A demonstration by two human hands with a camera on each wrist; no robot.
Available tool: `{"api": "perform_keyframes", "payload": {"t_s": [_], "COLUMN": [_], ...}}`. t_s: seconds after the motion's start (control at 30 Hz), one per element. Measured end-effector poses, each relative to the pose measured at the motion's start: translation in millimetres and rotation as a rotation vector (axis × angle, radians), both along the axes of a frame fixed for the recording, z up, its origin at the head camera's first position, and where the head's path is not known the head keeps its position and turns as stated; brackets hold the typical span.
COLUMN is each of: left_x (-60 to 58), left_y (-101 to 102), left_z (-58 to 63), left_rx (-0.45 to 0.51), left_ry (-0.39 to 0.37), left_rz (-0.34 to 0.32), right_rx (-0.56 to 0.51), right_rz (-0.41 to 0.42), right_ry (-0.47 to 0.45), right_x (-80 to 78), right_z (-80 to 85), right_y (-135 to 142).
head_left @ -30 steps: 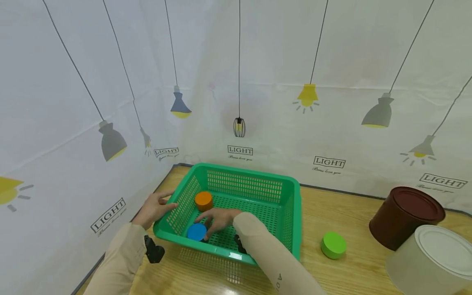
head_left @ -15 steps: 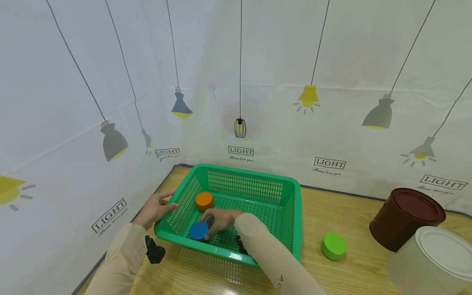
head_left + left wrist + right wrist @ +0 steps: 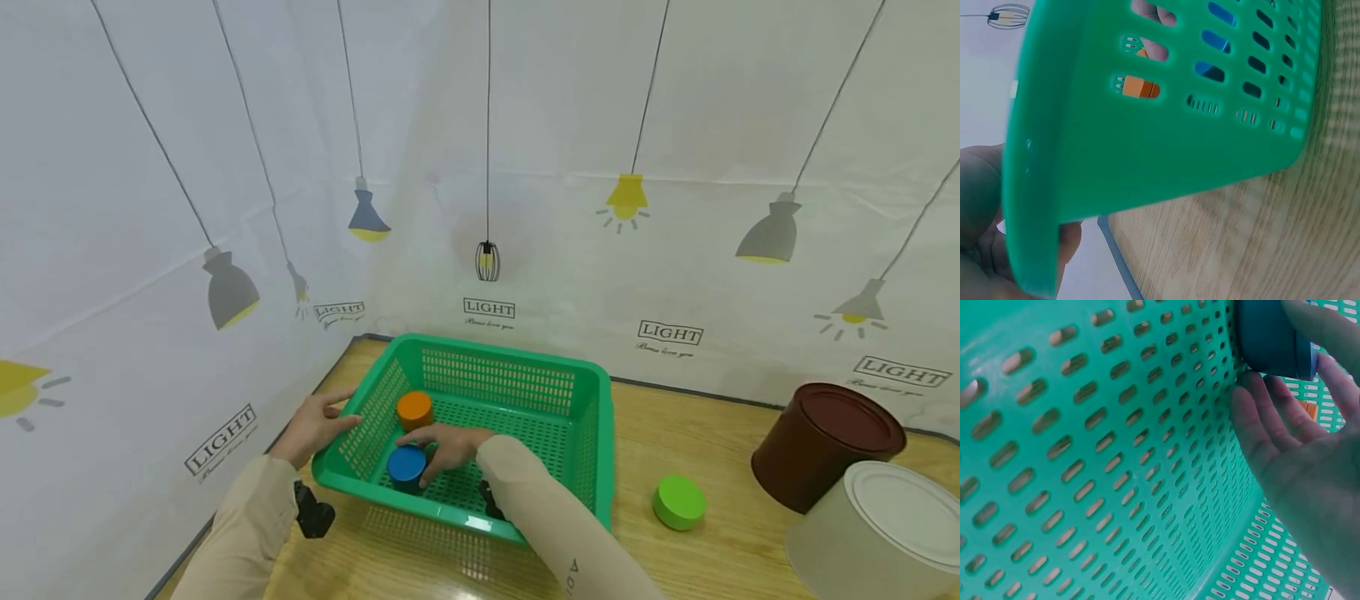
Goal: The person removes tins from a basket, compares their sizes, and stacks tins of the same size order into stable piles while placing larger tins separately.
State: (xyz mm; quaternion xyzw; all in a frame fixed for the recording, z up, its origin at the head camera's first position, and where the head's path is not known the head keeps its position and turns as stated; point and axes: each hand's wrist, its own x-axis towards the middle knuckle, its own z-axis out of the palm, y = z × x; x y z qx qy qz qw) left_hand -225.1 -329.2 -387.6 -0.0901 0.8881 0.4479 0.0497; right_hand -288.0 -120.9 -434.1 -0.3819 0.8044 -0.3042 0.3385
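In the head view a green perforated basket (image 3: 510, 355) stands on the wooden table. My left hand (image 3: 311, 429) grips its left rim, fingers tucked under the edge in the left wrist view. Inside the basket, my right hand (image 3: 453, 447) holds a blue round tub (image 3: 407, 464), thumb on one side and fingers on the other. The right wrist view has this blue tub (image 3: 1269, 337) tipped on its side against the perforated wall. Behind it in the basket sits an orange round tub (image 3: 415, 408), close to the left wall.
Right of the basket a lime-green round tub (image 3: 679, 502) lies on the table (image 3: 675, 425). Farther right stand a dark red can (image 3: 810, 446) and a white can (image 3: 862, 533). Lamp-patterned white sheeting (image 3: 555, 250) closes off the back and left.
The blue tub has shifted slightly right and away from the basket's front wall, and more of its side shows. My right fingers have spread farther round it. The left hand stays put.
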Motion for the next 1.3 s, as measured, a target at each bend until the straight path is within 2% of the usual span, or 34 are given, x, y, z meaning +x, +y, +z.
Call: {"api": "perform_keyframes", "payload": {"t_s": [0.33, 0.57, 0.67, 0.83, 1.0, 1.3], "left_x": [0.0, -1.3, -2.1, -2.0, -0.4, 3.2], "left_y": [5, 7, 7, 6, 4, 0], "left_z": [-0.5, 0.7, 1.1, 2.2, 3.2, 1.2], "left_rx": [0.031, 0.010, -0.013, -0.063, -0.067, -0.062], "left_ry": [-0.006, -0.021, -0.021, -0.019, -0.011, 0.003], "left_rz": [-0.009, -0.017, -0.023, -0.028, -0.040, -0.045], "right_rx": [0.000, 0.008, -0.003, -0.089, -0.162, -0.200], "right_rz": [-0.058, -0.127, -0.149, -0.152, -0.166, -0.098], "right_ry": [-0.028, -0.014, -0.006, -0.006, -0.004, 0.056], "right_x": [1.1, 2.1, 1.2, -2.9, -2.5, 4.7], "right_z": [0.8, 7.8, 14.3, 29.1, 47.0, 76.4], "right_y": [7, 16, 20, 27, 35, 59]}}
